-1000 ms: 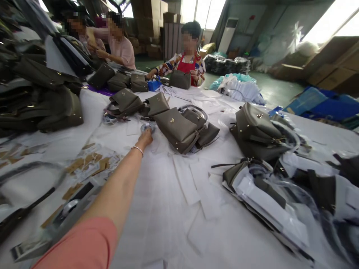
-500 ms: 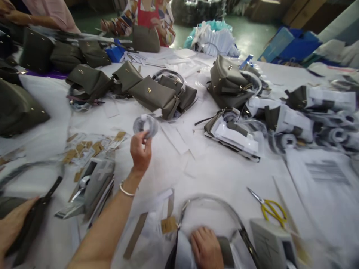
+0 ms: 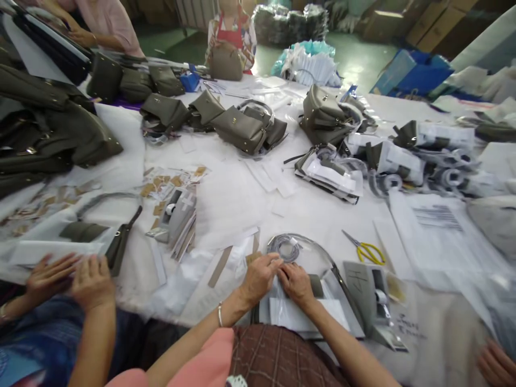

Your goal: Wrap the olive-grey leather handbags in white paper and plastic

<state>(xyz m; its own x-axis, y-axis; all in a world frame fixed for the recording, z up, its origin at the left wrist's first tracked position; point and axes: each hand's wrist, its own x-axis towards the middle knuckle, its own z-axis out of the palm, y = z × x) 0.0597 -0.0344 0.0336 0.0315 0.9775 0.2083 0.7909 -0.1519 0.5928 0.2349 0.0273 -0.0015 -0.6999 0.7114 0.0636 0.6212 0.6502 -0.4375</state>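
My left hand [image 3: 258, 277], with a bracelet at the wrist, rests at the near table edge. Its fingertips pinch the edge of a small coiled grey strap in clear plastic [image 3: 284, 247]. My right hand [image 3: 296, 282] lies right beside it, fingers curled down and meeting the left fingertips. I cannot make out what they grip. Both hands sit on a plastic-wrapped grey bag piece with white paper [image 3: 306, 314], ringed by a curved grey handle [image 3: 322, 255].
Yellow scissors [image 3: 368, 250] and a grey tape dispenser [image 3: 377, 301] lie to the right. Grey handbags [image 3: 242, 129] and wrapped parts [image 3: 330, 174] cover the white table [image 3: 229, 199]. Another person's hands [image 3: 72, 274] work at my left, and other people sit opposite.
My left hand has come back from its far reach with the coiled strap and set it down beside my right hand. The view has tipped down to the near edge.
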